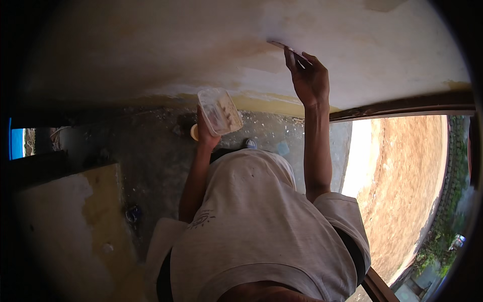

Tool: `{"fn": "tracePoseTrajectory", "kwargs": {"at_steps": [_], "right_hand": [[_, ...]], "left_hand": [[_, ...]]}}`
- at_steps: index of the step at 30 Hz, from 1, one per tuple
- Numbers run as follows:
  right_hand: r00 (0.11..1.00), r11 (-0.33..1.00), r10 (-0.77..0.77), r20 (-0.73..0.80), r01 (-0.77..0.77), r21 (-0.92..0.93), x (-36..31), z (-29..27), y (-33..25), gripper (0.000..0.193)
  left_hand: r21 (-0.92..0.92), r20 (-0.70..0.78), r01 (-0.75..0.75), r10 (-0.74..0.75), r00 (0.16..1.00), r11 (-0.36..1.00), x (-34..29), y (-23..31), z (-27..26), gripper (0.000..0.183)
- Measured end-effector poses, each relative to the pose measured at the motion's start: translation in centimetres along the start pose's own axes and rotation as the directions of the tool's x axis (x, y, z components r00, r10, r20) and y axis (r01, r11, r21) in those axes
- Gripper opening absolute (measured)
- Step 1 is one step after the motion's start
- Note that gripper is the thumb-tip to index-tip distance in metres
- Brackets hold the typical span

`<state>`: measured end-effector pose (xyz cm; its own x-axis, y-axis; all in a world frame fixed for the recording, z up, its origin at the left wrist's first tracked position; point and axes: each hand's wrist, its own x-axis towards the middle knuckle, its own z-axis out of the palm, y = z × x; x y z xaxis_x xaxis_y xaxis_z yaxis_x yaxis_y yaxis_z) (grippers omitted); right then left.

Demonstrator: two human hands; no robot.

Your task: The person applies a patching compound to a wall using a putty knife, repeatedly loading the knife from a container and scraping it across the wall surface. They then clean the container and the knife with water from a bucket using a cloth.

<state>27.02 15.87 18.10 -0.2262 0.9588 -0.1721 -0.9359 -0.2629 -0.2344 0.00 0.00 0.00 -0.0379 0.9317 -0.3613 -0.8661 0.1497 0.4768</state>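
Putty knife pressed flat to the wall, tub held at the chest.

Right hand fingers pinch a thin putty knife, stiff-looking, likely light, against the pale wall; left hand wraps a clear plastic tub, probably slippery. Open doorway right, wall broad above.

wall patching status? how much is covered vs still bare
Done: a pale, smooth patch on the wall around the blade. In hand: the right hand presses a flat scraper against the wall; the left hand holds a clear plastic tub with some filler in it. Left: the brownish stained stretch to the left and the yellow band along the wall's base look untouched.
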Motion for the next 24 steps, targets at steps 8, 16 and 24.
{"fn": "tracePoseTrajectory", "kwargs": {"at_steps": [8, 16, 24], "right_hand": [[0.986, 0.957, -0.167, 0.006, 0.163, -0.238, -4.9, -3.5, 3.7, 0.015], [0.994, 0.924, 0.045, -0.099, -0.079, -0.373, -1.0, -17.2, 8.9, 0.023], [0.999, 0.986, -0.037, -0.006, 0.035, -0.163, -2.1, -3.6, 3.5, 0.019]], "left_hand": [[0.033, 0.026, 0.022, -0.023, 0.999, 0.999, 0.0, -0.5, 0.9, 0.081], [0.049, -0.031, 0.005, -0.003, 1.000, 0.999, 0.4, -0.2, 1.1, 0.082], [0.043, -0.039, 0.068, -0.066, 0.997, 0.997, -0.3, 0.6, 2.0, 0.084]]}}
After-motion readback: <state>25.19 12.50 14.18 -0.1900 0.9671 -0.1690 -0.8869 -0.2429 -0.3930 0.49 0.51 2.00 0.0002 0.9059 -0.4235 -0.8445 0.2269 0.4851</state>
